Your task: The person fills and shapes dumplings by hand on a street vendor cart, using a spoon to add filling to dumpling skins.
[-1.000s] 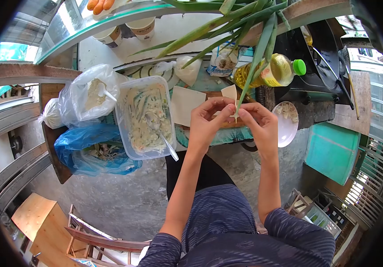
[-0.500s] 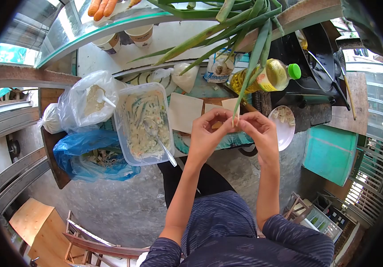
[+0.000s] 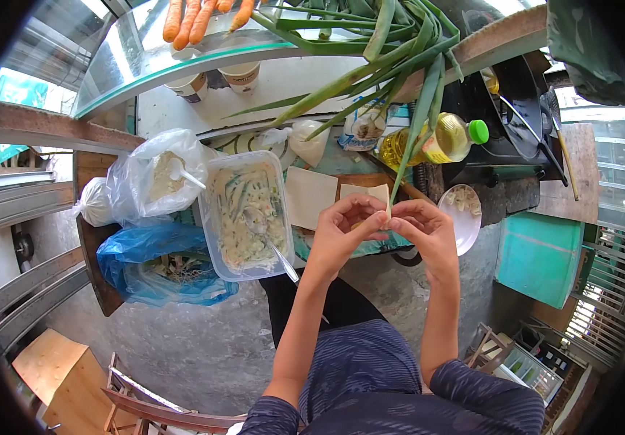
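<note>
Left hand (image 3: 348, 221) and right hand (image 3: 427, 228) pinch a small wrapper (image 3: 388, 214) between their fingertips, above the counter (image 3: 306, 243). It looks light, soft and easily torn, best held gently by its edges.

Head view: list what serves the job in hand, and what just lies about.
Apparently in use:
small pale held piece
flat cream square sheet
clear plastic tub of creamy mixture
round pale plate

Apparently lying about:
orange carrots
long green leaves
crumpled blue plastic bag
</note>
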Tool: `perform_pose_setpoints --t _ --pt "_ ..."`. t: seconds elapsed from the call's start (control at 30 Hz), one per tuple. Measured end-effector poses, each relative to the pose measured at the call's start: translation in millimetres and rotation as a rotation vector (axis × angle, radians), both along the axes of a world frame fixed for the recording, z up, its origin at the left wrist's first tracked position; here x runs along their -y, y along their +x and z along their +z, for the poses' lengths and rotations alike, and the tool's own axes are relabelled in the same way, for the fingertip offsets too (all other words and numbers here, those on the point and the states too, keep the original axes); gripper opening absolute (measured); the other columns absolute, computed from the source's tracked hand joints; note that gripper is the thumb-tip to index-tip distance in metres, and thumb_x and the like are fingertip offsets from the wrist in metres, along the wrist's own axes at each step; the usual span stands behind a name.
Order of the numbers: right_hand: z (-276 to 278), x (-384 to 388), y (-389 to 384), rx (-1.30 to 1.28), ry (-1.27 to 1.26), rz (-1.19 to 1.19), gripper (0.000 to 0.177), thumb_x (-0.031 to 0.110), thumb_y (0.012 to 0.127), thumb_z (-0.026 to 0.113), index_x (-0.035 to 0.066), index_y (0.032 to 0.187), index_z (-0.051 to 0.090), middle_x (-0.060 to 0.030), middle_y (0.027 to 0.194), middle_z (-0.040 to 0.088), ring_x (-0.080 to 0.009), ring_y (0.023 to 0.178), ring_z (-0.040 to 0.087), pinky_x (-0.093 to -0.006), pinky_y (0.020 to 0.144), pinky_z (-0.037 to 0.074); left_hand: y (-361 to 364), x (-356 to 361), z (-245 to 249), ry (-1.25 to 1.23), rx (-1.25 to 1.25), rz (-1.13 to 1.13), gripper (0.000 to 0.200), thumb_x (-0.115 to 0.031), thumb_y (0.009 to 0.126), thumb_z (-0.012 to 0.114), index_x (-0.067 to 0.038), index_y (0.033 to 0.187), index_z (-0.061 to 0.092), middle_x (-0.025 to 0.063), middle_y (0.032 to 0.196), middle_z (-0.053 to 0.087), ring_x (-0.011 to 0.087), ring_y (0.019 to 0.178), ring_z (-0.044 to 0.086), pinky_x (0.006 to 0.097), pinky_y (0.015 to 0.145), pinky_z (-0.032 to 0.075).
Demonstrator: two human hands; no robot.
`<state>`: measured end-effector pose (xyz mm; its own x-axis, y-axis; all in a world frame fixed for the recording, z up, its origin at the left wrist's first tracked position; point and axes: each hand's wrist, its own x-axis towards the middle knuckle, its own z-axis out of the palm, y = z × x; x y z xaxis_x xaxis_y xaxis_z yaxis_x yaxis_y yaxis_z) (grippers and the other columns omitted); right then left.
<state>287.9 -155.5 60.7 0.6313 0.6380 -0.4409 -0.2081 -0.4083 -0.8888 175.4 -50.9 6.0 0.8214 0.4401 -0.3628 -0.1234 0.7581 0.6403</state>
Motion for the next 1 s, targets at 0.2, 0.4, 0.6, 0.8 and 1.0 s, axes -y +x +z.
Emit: perform_pose_setpoints --t 0.2,0.4,0.6,0.8,1.0 --pt "1.6 -4.2 -4.1 0.099 -0.016 0.032 0.021 0.012 0.079 0.072 -0.002 0.095 0.068 -0.0050 0.087 0.068 -0.0098 0.079 0.061 -0.0235 0.074 0.048 -5.3 -4.8 -0.3 0.004 -0.010 -0.015 0.019 -0.013 0.086 0.067 0.001 0.099 0.063 0.0051 0.090 0.065 0.0121 0.083 0.063 0.0280 0.073 0.057" --pt "5.0 -9.8 -6.3 0.198 -0.017 0.152 0.022 0.013 0.079 0.071 0.000 0.096 0.069 -0.0041 0.086 0.068 -0.0099 0.079 0.062 -0.0230 0.074 0.048 -9.2 -6.7 -5.2 0.023 -0.025 0.004 0.019 -0.012 0.086 0.066 0.001 0.099 0.065 0.0061 0.090 0.067 0.0123 0.081 0.064 0.0281 0.073 0.057" --pt "6.1 -13.0 -10.9 0.227 -0.065 0.144 0.023 0.013 0.081 0.069 -0.001 0.100 0.069 -0.0048 0.087 0.069 -0.0089 0.079 0.063 -0.0220 0.072 0.049 -12.1 -7.9 -6.8 0.042 -0.016 0.052 0.019 -0.010 0.085 0.067 0.001 0.099 0.065 0.0060 0.091 0.067 0.0125 0.082 0.064 0.0265 0.073 0.056" --pt "5.5 -17.9 -16.1 0.248 -0.045 0.140 0.022 0.010 0.083 0.066 -0.001 0.101 0.069 -0.0051 0.089 0.069 -0.0080 0.081 0.063 -0.0213 0.072 0.049 -16.8 -8.6 -6.7 0.164 0.026 0.077 0.024 -0.007 0.082 0.070 0.002 0.103 0.065 0.0065 0.093 0.067 0.0124 0.084 0.064 0.0252 0.073 0.055" --pt "1.8 -17.0 -16.1 0.318 -0.022 0.209 0.024 0.011 0.080 0.070 -0.001 0.101 0.068 -0.0047 0.086 0.069 -0.0086 0.079 0.064 -0.0218 0.074 0.048 -21.4 -11.6 -8.9 0.118 0.005 0.063 0.025 -0.005 0.082 0.070 0.002 0.105 0.066 0.0073 0.094 0.068 0.0125 0.084 0.064 0.0257 0.075 0.055"
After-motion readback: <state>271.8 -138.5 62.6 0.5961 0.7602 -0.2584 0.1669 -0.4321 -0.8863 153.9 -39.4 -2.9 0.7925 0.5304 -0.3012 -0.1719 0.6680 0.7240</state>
